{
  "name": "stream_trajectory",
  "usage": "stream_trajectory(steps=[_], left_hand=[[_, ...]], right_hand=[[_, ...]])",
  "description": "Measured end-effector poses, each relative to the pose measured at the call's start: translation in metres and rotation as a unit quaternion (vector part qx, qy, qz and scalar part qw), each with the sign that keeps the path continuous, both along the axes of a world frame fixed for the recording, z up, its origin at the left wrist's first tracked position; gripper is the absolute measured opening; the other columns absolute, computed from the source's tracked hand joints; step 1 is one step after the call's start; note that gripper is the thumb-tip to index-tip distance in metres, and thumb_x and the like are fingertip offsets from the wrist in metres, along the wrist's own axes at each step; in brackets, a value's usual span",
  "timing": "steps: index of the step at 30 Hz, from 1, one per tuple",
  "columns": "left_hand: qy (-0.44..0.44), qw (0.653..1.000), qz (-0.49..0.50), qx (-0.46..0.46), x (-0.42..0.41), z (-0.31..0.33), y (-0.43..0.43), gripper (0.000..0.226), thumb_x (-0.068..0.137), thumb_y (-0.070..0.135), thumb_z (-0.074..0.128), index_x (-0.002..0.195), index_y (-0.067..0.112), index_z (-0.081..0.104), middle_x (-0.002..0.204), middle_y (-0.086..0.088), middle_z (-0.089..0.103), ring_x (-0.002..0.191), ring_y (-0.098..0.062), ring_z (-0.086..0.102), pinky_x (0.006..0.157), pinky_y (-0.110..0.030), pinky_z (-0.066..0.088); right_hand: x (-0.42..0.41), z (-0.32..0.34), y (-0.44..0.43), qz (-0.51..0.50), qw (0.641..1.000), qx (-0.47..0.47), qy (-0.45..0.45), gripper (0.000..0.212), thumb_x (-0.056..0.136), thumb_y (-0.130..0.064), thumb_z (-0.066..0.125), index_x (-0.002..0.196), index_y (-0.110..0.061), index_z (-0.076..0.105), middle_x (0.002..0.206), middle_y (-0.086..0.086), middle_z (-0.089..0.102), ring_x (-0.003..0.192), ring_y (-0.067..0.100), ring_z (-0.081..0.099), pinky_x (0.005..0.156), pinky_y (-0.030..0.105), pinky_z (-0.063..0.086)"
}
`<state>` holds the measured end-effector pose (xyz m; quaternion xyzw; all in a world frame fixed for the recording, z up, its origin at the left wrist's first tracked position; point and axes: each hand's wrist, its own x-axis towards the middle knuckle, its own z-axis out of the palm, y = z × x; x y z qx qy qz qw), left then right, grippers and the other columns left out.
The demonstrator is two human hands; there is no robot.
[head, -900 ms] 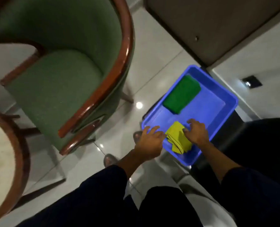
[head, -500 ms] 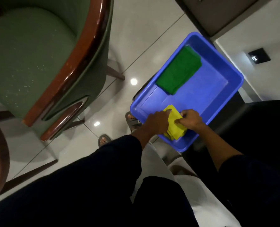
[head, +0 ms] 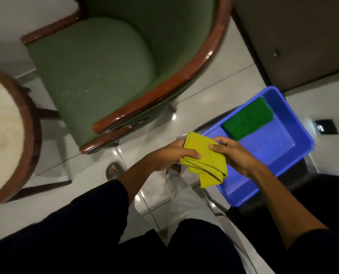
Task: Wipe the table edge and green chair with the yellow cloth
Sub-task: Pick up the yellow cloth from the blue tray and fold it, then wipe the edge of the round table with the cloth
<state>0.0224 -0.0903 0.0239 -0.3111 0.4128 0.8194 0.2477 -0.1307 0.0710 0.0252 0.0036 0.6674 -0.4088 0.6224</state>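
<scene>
The folded yellow cloth [head: 204,161] hangs in the air between both hands, just left of the blue tray. My left hand [head: 168,155] grips its left edge and my right hand [head: 236,155] pinches its right side. The green chair [head: 97,70] with a glossy brown wooden rim stands ahead on the left, its near armrest close to my left hand. The round table [head: 31,135] with a pale top and brown wooden edge is at the far left.
A blue plastic tray [head: 295,123] sits at the right with a folded green cloth [head: 247,119] in its far corner. Pale glossy floor tiles lie below, with my sandalled feet on them. A dark cabinet stands at the top right.
The yellow cloth has been lifted out of the blue tray by both hands and carried left towards the chair. The camera has swung left, bringing chair and table into view.
</scene>
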Motion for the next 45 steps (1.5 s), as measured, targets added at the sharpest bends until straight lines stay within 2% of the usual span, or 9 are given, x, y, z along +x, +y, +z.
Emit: stream_trajectory(steps=[5, 14, 20, 26, 28, 32, 36, 40, 45], left_hand=[[-0.062, 0.99, 0.119, -0.044, 0.103, 0.004, -0.044, 0.023, 0.083, 0.01, 0.068, 0.097, 0.028, 0.063, 0.078, 0.013, 0.075, 0.072, -0.008, 0.071, 0.062, -0.02, 0.054], [-0.157, 0.923, 0.347, 0.059, 0.33, 0.003, -0.145, 0.046, 0.065, 0.014, 0.076, 0.11, 0.02, 0.072, 0.107, -0.005, 0.078, 0.09, -0.018, 0.075, 0.066, -0.024, 0.058], [-0.178, 0.873, 0.447, -0.081, 0.392, 0.003, -0.232, 0.044, 0.084, 0.001, 0.068, 0.127, 0.01, 0.063, 0.117, -0.011, 0.072, 0.098, -0.027, 0.07, 0.075, -0.032, 0.057], [-0.151, 0.833, 0.512, -0.147, 0.396, -0.014, -0.299, 0.025, 0.092, 0.031, 0.067, 0.112, 0.017, 0.072, 0.103, 0.0, 0.08, 0.09, -0.016, 0.077, 0.064, -0.026, 0.061], [-0.166, 0.81, 0.469, -0.31, 0.406, -0.033, -0.327, 0.029, 0.095, 0.038, 0.06, 0.115, 0.018, 0.068, 0.107, 0.005, 0.076, 0.1, -0.013, 0.073, 0.071, -0.017, 0.055], [-0.247, 0.677, 0.193, -0.666, 0.44, -0.103, -0.389, 0.042, 0.101, 0.032, 0.042, 0.134, 0.01, 0.057, 0.139, -0.012, 0.06, 0.129, -0.028, 0.054, 0.105, -0.042, 0.043], [-0.346, 0.609, 0.03, -0.713, 0.471, -0.163, -0.428, 0.058, 0.102, 0.041, 0.032, 0.154, 0.016, 0.027, 0.164, -0.015, 0.023, 0.152, -0.032, 0.019, 0.12, -0.059, 0.017], [-0.372, 0.583, 0.054, -0.721, 0.482, -0.194, -0.434, 0.065, 0.1, 0.055, 0.021, 0.158, 0.026, 0.015, 0.167, -0.01, 0.013, 0.155, -0.027, 0.01, 0.121, -0.057, 0.009], [-0.353, 0.533, 0.084, -0.765, 0.488, -0.205, -0.435, 0.064, 0.098, 0.054, 0.032, 0.155, 0.026, 0.026, 0.164, -0.01, 0.024, 0.151, -0.027, 0.021, 0.119, -0.054, 0.014]], right_hand=[[0.096, -0.013, -0.061, 0.081, 0.992, 0.036, -0.092, 0.044, 0.09, -0.041, 0.06, 0.128, -0.02, 0.06, 0.124, 0.007, 0.07, 0.112, 0.026, 0.066, 0.095, 0.044, 0.054], [0.296, -0.018, -0.229, 0.205, 0.978, -0.025, -0.022, 0.031, 0.083, -0.022, 0.071, 0.113, -0.014, 0.065, 0.117, 0.021, 0.07, 0.103, 0.033, 0.069, 0.09, 0.053, 0.055], [0.378, -0.025, -0.346, 0.319, 0.931, -0.062, 0.166, 0.029, 0.09, -0.025, 0.068, 0.112, -0.008, 0.062, 0.113, 0.015, 0.071, 0.103, 0.03, 0.066, 0.093, 0.047, 0.052], [0.385, -0.042, -0.428, 0.19, 0.978, -0.057, 0.067, 0.036, 0.077, -0.017, 0.082, 0.102, 0.002, 0.064, 0.096, 0.018, 0.073, 0.083, 0.025, 0.067, 0.078, 0.043, 0.057], [0.379, -0.061, -0.462, 0.199, 0.975, -0.068, 0.067, 0.024, 0.077, -0.018, 0.081, 0.094, -0.007, 0.07, 0.097, 0.012, 0.076, 0.085, 0.026, 0.071, 0.079, 0.041, 0.059], [0.381, -0.106, -0.522, 0.377, 0.874, -0.067, 0.301, 0.035, 0.085, -0.029, 0.073, 0.114, -0.01, 0.064, 0.114, 0.013, 0.068, 0.107, 0.03, 0.063, 0.092, 0.043, 0.053], [0.407, -0.13, -0.529, 0.407, 0.674, -0.124, 0.604, 0.066, 0.085, -0.028, 0.064, 0.144, -0.017, 0.035, 0.143, 0.014, 0.044, 0.133, 0.03, 0.039, 0.101, 0.049, 0.039], [0.444, -0.157, -0.512, 0.435, 0.661, -0.129, 0.598, 0.068, 0.098, -0.047, 0.033, 0.153, -0.011, 0.018, 0.163, 0.015, 0.014, 0.152, 0.028, 0.01, 0.118, 0.056, 0.015], [0.435, -0.172, -0.563, 0.375, 0.665, -0.105, 0.637, 0.071, 0.1, -0.049, 0.035, 0.154, -0.006, 0.016, 0.163, 0.014, 0.015, 0.152, 0.028, 0.009, 0.12, 0.057, 0.016]])
